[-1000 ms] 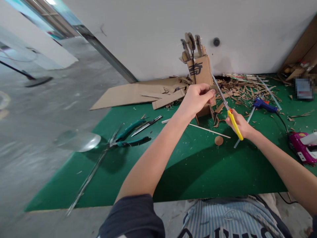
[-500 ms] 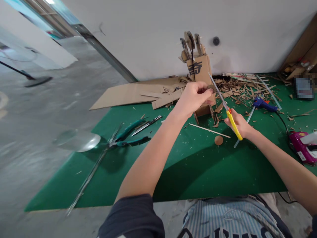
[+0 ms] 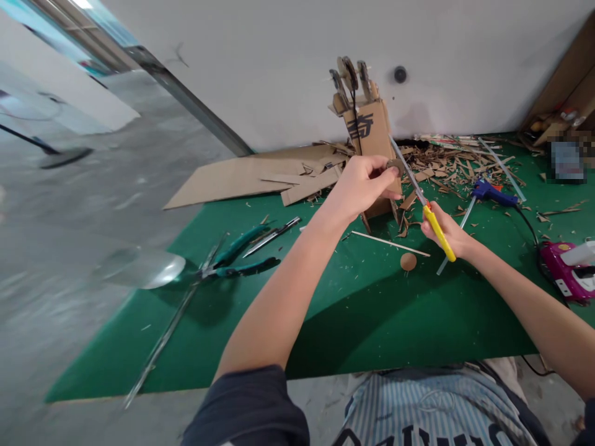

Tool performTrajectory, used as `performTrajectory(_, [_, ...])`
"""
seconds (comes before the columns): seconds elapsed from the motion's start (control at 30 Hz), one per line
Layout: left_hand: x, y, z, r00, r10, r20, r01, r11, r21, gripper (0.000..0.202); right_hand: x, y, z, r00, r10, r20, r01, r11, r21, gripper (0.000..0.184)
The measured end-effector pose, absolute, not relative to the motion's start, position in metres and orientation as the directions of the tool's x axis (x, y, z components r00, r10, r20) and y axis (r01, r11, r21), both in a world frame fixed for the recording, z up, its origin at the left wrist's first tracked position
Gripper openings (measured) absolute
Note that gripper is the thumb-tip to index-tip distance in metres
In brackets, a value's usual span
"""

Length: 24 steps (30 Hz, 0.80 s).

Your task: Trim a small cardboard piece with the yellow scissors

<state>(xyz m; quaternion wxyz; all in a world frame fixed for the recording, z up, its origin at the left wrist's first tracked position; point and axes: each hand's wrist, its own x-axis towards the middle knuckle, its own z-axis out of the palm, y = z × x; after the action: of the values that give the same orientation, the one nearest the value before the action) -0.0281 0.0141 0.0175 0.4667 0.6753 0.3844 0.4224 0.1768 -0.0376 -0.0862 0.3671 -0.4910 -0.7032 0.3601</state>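
Observation:
Between thumb and fingers, my left hand (image 3: 369, 183) pinches a small cardboard disc (image 3: 396, 166). My right hand (image 3: 444, 232) is closed round the yellow handles of a pair of scissors (image 3: 436, 224), whose blades point up and away beside the disc. Whether the blades touch its edge I cannot tell. Behind my hands stands an upright cardboard structure (image 3: 372, 127) with round cardboard pieces at its top and a dark cord down its front. Another cardboard disc (image 3: 408, 261) lies flat on the green table (image 3: 353, 322), near a thin wooden stick (image 3: 390, 243).
Pliers with teal handles (image 3: 246, 267) and a craft knife (image 3: 272, 236) lie to the left. Cardboard sheets (image 3: 223, 179) and a heap of scraps (image 3: 446, 164) line the wall. At right are a blue glue gun (image 3: 495, 193), its cord, and a magenta device (image 3: 564, 266).
The view has shifted slightly. My left hand still pinches the disc and my right hand still holds the scissors, both in nearly the same place.

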Motion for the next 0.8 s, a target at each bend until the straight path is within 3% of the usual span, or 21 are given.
performTrajectory(0.5, [-0.0328, 0.0115, 0.0224, 0.332, 0.91, 0.248, 0.354, -0.364, 0.862, 0.02, 0.1757, -0.0354, -0.0815, -0.24, 0.964, 0.112, 0.474, 0.217, -0.853, 0.048])
performTrajectory(0.67, [-0.032, 0.0103, 0.0247, 0.339, 0.911, 0.235, 0.355, -0.356, 0.865, 0.022, 0.1795, -0.0338, -0.0858, -0.268, 0.952, 0.146, 0.451, 0.258, -0.855, 0.047])
performTrajectory(0.8, [-0.0263, 0.011, 0.0226, 0.331, 0.917, 0.224, 0.239, -0.311, 0.92, 0.025, 0.1827, -0.0337, -0.0869, -0.331, 0.928, 0.168, 0.332, 0.281, -0.901, 0.055])
